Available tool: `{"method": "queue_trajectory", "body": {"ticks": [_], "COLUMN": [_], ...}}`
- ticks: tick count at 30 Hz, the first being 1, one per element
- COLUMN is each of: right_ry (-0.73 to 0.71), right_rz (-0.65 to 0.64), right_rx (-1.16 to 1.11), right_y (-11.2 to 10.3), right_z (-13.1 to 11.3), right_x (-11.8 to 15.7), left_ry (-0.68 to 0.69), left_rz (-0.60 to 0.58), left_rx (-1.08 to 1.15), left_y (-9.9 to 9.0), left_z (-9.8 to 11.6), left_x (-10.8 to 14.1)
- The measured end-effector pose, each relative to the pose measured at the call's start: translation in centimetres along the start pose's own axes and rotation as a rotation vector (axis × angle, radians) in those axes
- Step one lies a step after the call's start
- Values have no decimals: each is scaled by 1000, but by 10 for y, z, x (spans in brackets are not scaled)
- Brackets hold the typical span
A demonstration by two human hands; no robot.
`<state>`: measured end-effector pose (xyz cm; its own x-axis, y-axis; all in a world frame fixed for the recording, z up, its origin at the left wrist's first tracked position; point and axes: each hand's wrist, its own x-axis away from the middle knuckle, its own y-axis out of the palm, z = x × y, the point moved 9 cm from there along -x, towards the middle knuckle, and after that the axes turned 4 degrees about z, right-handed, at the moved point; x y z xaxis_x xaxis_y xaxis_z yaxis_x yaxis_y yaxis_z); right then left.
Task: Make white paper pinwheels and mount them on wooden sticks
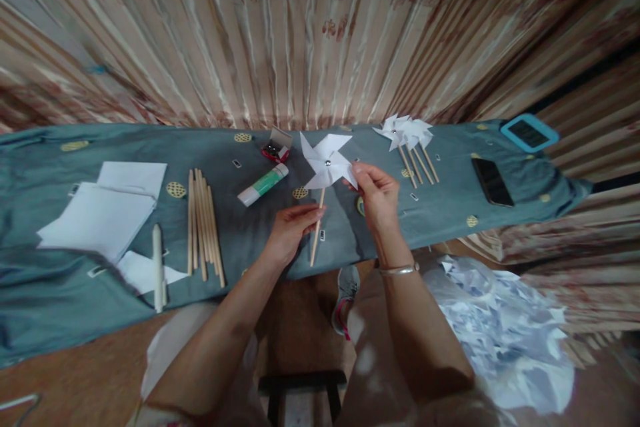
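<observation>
A white paper pinwheel (327, 162) with a pin at its centre stands on a wooden stick (316, 237) above the cloth-covered table (350, 234). My left hand (293, 230) pinches the stick below the paper blades. At the pinwheel's right blade, my right hand (376, 192) has its thumb and fingers closed on the paper tip. Behind the pinwheel, to the left, are a green and white glue stick (263, 184) and an open small red box (277, 146) with dark, shiny contents.
White paper sheets (103, 214), a white rod-like tool (158, 267) and several wooden sticks (203, 224) lie left. Finished pinwheels (405, 132), a black phone (493, 182) and a blue-framed device (529, 132) lie right. A bag of folded paper (505, 327) sits below the table.
</observation>
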<state>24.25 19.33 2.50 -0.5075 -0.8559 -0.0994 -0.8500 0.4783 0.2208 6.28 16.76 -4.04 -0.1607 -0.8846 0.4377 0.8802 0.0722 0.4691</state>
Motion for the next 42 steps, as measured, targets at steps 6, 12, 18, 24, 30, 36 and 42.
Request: {"method": "queue_trajectory", "body": {"ticks": [6, 12, 18, 24, 30, 36, 42], "right_ry": [-8, 4, 20, 37, 43, 57, 96], "right_rz": [-29, -50, -72, -80, -107, -126, -138], "right_rx": [46, 102, 96, 82, 85, 105, 83], "right_y": [4, 10, 14, 18, 20, 22, 26], "right_z": [2, 1, 0, 0, 1, 2, 5], "right_x": [3, 9, 14, 17, 21, 23, 25], "left_ry": [23, 49, 61, 78, 73, 77, 66], "left_rz": [8, 29, 41, 52, 60, 64, 72], "left_rx": [0, -7, 4, -9, 16, 15, 18], "left_y": [-2, -5, -5, -6, -7, -7, -6], "left_z": [1, 4, 5, 6, 6, 6, 7], "left_x": [-1, -1, -1, -2, -2, -2, 0]}}
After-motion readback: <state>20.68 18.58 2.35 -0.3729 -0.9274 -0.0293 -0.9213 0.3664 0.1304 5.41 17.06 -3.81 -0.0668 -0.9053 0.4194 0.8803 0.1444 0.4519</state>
